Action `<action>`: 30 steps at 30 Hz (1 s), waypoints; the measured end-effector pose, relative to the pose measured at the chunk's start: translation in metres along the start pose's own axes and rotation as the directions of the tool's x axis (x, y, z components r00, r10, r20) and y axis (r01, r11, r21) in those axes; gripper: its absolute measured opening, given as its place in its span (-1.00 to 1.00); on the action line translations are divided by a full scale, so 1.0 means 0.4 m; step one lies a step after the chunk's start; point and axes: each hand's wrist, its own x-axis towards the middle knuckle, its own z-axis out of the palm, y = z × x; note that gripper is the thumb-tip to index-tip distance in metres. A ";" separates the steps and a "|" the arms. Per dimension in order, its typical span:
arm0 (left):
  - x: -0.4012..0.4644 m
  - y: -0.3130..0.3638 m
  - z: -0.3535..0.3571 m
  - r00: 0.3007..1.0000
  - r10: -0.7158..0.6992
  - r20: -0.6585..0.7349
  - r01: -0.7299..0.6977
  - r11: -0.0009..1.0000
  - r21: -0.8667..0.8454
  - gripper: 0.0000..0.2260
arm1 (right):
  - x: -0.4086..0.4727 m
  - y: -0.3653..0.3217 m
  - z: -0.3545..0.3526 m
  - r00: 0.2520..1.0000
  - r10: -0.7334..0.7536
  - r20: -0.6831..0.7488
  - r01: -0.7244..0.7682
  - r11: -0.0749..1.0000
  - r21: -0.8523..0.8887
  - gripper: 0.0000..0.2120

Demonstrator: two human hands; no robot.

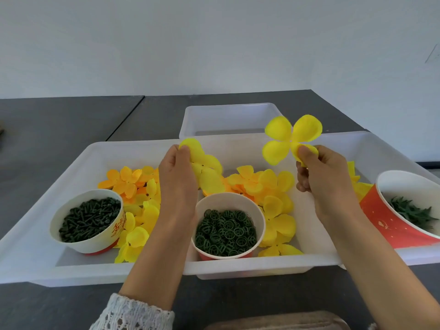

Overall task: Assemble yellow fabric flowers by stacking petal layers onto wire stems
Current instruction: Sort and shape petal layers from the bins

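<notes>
Now, right petal layer (289,139): it is standing up flat in the air, facing the camera, with four yellow petals spreading out from a small middle hole.
Right hand (323,177): its thumb and fingers are pinching the lower right petal, so the layer is sticking up and to the left of the fingertips.
Left petal layer (204,167): it is hanging down and to the right from the left hand (177,177), just above the loose petals.
Left hand fingers: they are pinching the top petal of that layer, pressed close together.
What matters next: I think the two layers are going to be stacked, so the middle holes need to be lining up. They are sitting apart now, with the right one higher.
Wire stem: I cannot see one in either hand.
Loose petals (259,184): they are lying in the big white tray (95,153).
Cups: one cup of green pegs (89,219) is sitting on the left, one cup of green rings (226,231) in the middle, one red cup of green leaves (409,210) on the right.
Small tray (228,120): it is sitting behind.
</notes>
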 end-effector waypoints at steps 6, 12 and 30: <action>0.023 0.051 0.017 0.965 0.102 0.241 -0.182 0.924 0.337 -0.64 | -0.011 -0.004 0.009 0.991 -0.125 0.051 0.133 0.971 -0.199 -0.53; 0.086 0.079 0.100 0.877 0.244 0.414 -0.478 0.531 0.700 -0.72 | -0.013 0.000 0.015 0.989 -0.146 0.031 0.148 0.935 -0.322 -0.60; 0.110 0.005 0.195 0.512 -0.417 0.751 -0.492 0.574 0.654 -0.46 | -0.011 0.004 0.013 0.998 -0.056 0.011 0.056 0.964 -0.261 -0.74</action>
